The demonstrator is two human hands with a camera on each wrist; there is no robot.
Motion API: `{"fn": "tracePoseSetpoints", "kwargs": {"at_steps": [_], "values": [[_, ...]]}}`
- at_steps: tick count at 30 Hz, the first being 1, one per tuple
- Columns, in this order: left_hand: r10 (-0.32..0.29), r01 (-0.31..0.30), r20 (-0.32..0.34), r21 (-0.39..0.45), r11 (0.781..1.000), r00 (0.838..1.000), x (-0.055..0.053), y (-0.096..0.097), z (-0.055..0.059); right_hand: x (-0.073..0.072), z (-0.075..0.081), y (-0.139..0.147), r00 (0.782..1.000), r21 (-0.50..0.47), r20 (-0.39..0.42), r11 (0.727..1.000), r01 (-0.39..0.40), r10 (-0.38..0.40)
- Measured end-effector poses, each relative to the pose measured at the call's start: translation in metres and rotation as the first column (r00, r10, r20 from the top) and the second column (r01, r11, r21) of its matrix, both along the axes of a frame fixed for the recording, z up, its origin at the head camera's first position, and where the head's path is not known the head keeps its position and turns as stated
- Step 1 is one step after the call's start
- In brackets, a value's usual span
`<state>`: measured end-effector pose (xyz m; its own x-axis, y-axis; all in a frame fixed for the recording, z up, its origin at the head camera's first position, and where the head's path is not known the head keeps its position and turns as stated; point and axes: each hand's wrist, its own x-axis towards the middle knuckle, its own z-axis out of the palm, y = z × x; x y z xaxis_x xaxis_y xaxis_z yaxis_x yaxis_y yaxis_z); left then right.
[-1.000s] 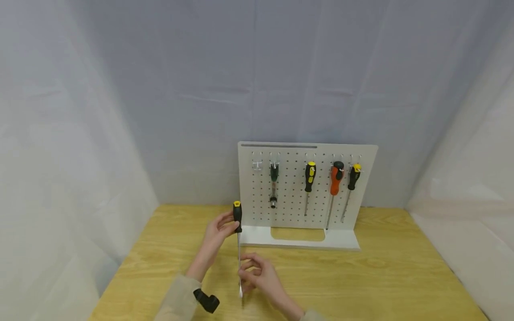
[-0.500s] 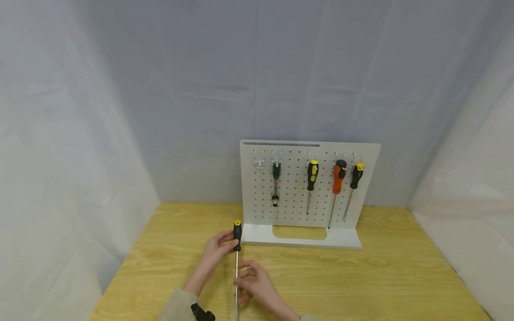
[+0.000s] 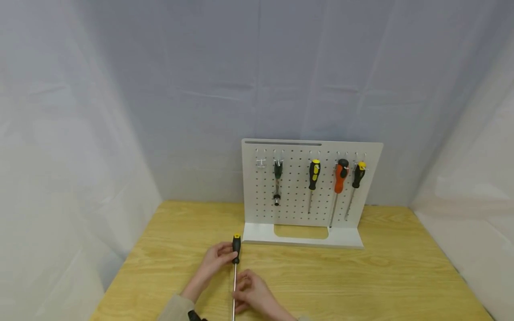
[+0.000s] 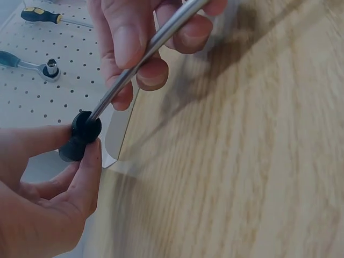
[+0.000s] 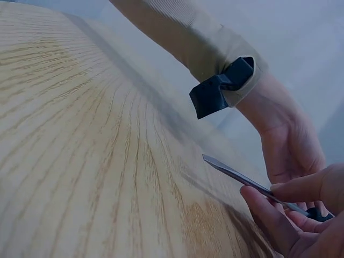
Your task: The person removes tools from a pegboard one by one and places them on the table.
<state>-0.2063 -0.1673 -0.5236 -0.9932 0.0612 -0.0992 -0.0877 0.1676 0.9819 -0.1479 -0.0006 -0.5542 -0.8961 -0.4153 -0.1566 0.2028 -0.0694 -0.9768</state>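
Observation:
A flat-blade screwdriver [image 3: 236,248] with a black handle and yellow end is held above the wooden table, left of the pegboard. My left hand [image 3: 214,262] pinches its handle between thumb and fingers. Lower down, my right hand [image 3: 254,294] pinches the metal shaft [image 4: 156,45] between thumb and fingers. The right wrist view shows the flat tip [image 5: 212,160] pointing away from both hands, over the table. In the head view the tip lies beyond the bottom edge.
The white pegboard [image 3: 295,191] stands at the back. On its hooks hang a green-handled ratchet [image 3: 278,171], a yellow-black screwdriver [image 3: 315,174], an orange-black one [image 3: 341,176] and another yellow-black one [image 3: 359,174]. A hook [image 3: 261,163] at the left bears nothing. White sheets surround the table.
Both hands have come down and nearer the body with the screwdriver, whose handle has moved away from the pegboard's left edge. The grips look the same, and the view has shifted slightly.

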Motion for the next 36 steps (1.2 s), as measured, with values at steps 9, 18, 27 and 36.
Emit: {"fn": "tracePoseSetpoints", "kwargs": {"at_steps": [9, 18, 27, 36], "values": [[-0.081, 0.081, -0.001, -0.013, 0.997, 0.997, 0.005, -0.002, -0.005, 0.001, -0.001, 0.000, 0.999, 0.028, 0.035, 0.999, -0.025, 0.024], [-0.090, 0.089, 0.001, -0.076, 0.993, 0.996, 0.004, 0.001, -0.008, 0.002, -0.003, 0.002, 0.998, 0.070, 0.050, 0.997, -0.036, 0.032], [-0.060, 0.053, -0.045, -0.152, 0.987, 0.997, 0.004, 0.006, -0.008, 0.003, -0.003, 0.004, 0.999, 0.117, 0.025, 0.992, -0.049, 0.047], [-0.046, 0.035, -0.047, -0.209, 0.977, 0.998, 0.004, 0.008, -0.006, 0.001, 0.000, 0.006, 0.996, 0.222, -0.029, 0.972, -0.077, 0.085]]}}
